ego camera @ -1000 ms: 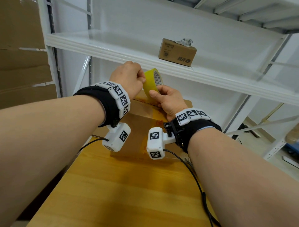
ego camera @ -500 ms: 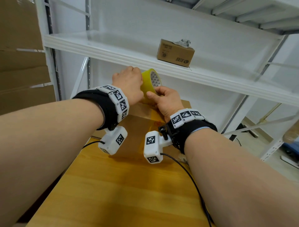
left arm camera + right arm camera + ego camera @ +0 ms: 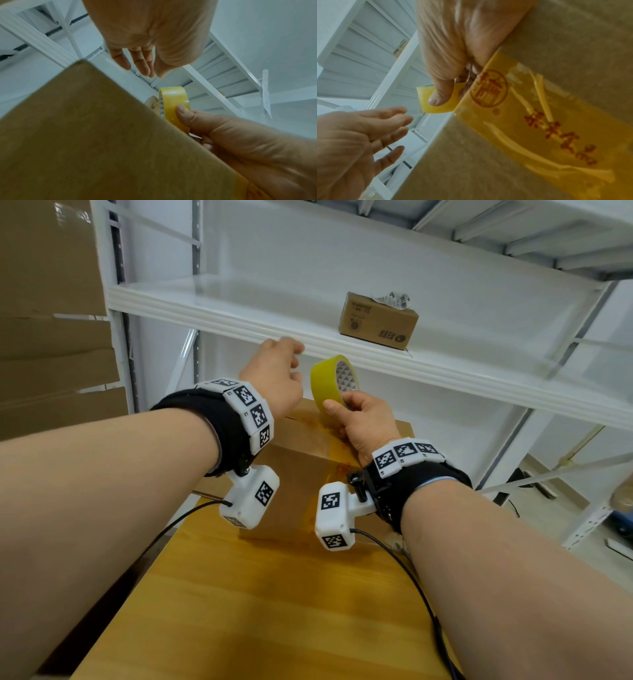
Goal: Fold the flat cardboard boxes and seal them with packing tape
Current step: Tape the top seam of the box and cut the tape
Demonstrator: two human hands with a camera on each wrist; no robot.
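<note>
A folded brown cardboard box (image 3: pixel 301 474) stands on the wooden table (image 3: pixel 274 611), with a strip of yellow printed tape (image 3: pixel 539 121) stuck along its top and down its near side. My right hand (image 3: pixel 359 419) grips the yellow tape roll (image 3: pixel 329 385) above the box's far top edge, thumb on the outer face of the tape roll (image 3: pixel 173 102). My left hand (image 3: pixel 274 371) hovers just left of the roll with fingers (image 3: pixel 137 63) spread and relaxed, touching nothing. In the right wrist view the left hand (image 3: pixel 368 128) is apart from the roll (image 3: pixel 436 98).
A white metal shelf (image 3: pixel 239 313) runs behind the box, with a small brown carton (image 3: pixel 376 321) on it. Flat cardboard sheets (image 3: pixel 51 320) lean at the left. Cables from the wrist cameras trail over the table.
My left hand has let go of the tape roll and moved up and left, opening its fingers. My right hand still holds the roll in about the same place.
</note>
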